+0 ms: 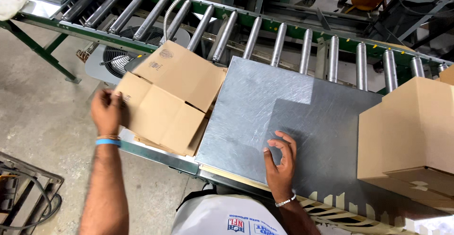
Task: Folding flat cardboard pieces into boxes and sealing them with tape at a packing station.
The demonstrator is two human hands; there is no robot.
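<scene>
At the far left, a black cable coil [28,202] on the concrete floor [42,102] is cut off by the frame edge. The left hand [108,112] grips the left edge of a flattened brown cardboard box [165,102], its fingers curled over that edge; their tips are slightly blurred. The matte, creased box lies partly over the desk edge and hides most of a round grey fan [120,57] below the roller conveyor [265,39] of shiny steel tubes. Just right of the cardboard lies a flat, square, scratched metal sheet [265,107]. The right hand [281,161] rests on the sheet's near part, fingers loosely spread and bent, pinching nothing. At the right, an assembled brown carton [406,131] stands on the sheet, cut off by the frame.
</scene>
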